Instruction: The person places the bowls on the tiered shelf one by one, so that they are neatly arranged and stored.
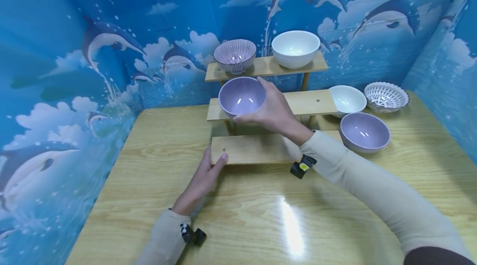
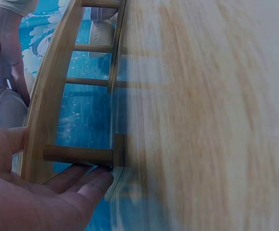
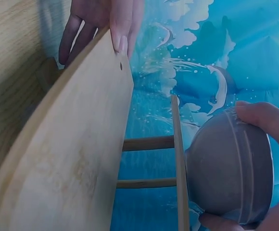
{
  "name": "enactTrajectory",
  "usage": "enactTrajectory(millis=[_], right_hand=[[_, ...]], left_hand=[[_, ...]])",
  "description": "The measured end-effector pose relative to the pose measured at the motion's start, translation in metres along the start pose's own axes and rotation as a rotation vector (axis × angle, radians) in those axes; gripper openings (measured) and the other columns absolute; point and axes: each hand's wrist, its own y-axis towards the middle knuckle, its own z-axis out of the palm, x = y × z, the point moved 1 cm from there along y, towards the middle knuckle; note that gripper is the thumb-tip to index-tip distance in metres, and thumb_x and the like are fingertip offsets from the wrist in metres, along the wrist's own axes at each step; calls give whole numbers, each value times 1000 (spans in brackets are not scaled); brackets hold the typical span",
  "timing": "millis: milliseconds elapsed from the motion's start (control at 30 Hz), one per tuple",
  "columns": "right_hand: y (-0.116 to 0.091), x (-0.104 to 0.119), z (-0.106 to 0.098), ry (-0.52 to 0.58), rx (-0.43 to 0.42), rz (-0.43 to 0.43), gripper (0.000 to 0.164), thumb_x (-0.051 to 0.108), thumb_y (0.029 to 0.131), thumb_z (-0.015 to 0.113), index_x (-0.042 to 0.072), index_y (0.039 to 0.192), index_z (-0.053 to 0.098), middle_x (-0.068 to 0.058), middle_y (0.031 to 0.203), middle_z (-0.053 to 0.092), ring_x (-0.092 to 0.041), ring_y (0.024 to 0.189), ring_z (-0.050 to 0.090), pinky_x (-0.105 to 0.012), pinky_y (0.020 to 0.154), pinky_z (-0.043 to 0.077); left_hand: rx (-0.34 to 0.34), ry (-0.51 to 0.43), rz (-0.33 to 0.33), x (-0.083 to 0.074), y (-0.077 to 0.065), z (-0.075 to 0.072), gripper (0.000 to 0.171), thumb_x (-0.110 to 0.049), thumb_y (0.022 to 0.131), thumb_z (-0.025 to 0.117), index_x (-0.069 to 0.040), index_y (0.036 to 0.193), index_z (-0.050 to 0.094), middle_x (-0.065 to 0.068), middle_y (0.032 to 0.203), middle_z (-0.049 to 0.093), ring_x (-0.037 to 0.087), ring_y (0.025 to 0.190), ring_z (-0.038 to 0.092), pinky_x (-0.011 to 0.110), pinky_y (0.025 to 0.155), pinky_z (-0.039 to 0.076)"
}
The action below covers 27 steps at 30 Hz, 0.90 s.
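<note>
A three-tier wooden display stand [image 1: 257, 149] is on the table. My right hand [image 1: 273, 107] grips a plain purple bowl [image 1: 242, 96] by its right side, thumb low and fingers at the rim. The bowl's base is right at the left part of the middle tier [image 3: 179, 163]. My left hand [image 1: 203, 174] holds the left end of the lowest tier, thumb on top and fingers underneath, beside a round wooden leg [image 2: 77, 155]. On the top tier stand a purple striped bowl [image 1: 235, 56] at left and a white bowl [image 1: 296, 48] at right.
Right of the stand, a second purple bowl [image 1: 365, 131], a smaller white bowl [image 1: 348, 100] and a patterned bowl with a dark rim [image 1: 386, 96] sit on the wooden table [image 1: 246, 219]. A blue dolphin-print cloth [image 1: 179, 8] hangs behind and along the sides.
</note>
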Motion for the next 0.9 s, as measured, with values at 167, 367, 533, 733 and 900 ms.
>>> enactTrajectory(millis=[167,367,533,733,900], right_hand=[[6,0,2,9,-5,17,121,39,64,97,-1,157,30,-20,149,45,-33,131,49,-48,104,49],[12,-2,4,34,-10,3,117,39,63,97,2,155,35,-16,145,49,-30,127,52,-46,101,51],[15,-2,5,49,-2,27,117,41,62,97,3,154,36,-15,143,49,-29,125,52,-46,100,52],[17,0,6,60,2,51,119,41,62,97,3,155,34,-15,143,50,-29,123,53,-45,99,52],[19,0,6,48,10,64,123,44,62,97,2,157,31,-16,145,49,-29,125,53,-45,99,52]], left_hand=[[0,13,13,0,0,0,81,-53,104,49,-19,164,8,9,168,15,31,154,12,53,123,10],[-2,15,18,0,0,0,79,-53,104,48,-19,164,9,9,168,16,31,153,13,53,124,10],[-2,17,17,-1,-1,0,78,-52,104,48,-19,164,9,10,168,16,31,153,13,53,124,10],[2,12,24,0,-1,-1,79,-53,104,49,-20,164,9,10,168,16,31,153,13,52,124,10],[3,-2,39,1,0,0,80,-53,104,50,-19,163,10,10,168,17,30,153,13,52,124,10]])
